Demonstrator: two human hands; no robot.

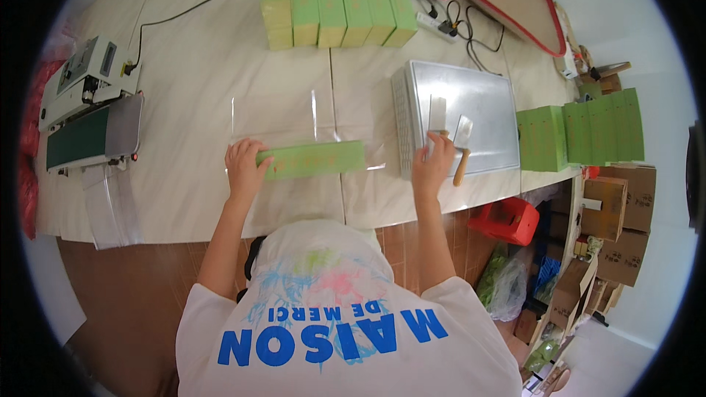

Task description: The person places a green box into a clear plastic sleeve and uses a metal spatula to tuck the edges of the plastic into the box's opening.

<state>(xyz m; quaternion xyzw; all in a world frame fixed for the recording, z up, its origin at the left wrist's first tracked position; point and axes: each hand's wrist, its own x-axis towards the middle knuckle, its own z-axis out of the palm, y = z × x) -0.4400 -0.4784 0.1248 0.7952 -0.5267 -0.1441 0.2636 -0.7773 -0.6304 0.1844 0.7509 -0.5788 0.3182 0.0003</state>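
My left hand [246,168] grips the left end of a long green box [317,160] at the table's near edge, its thumb on top. Around and beyond the box lies clear plastic film [276,116]. My right hand [434,162] is at the near left part of an upturned metal tray [485,99], its fingers at the wooden handle of a scraper with a flat metal blade [437,113]. Whether the fingers close on that handle cannot be told. Just right of it lies a second scraper [464,132] with a wooden handle.
Green boxes [331,5] stand in a row at the far side, others [601,127] at the right. A sealing machine [94,105] sits at the left, clear bags [113,204] below it. A power strip [437,27] with cables lies beyond the tray. A red stool [504,220] stands below right.
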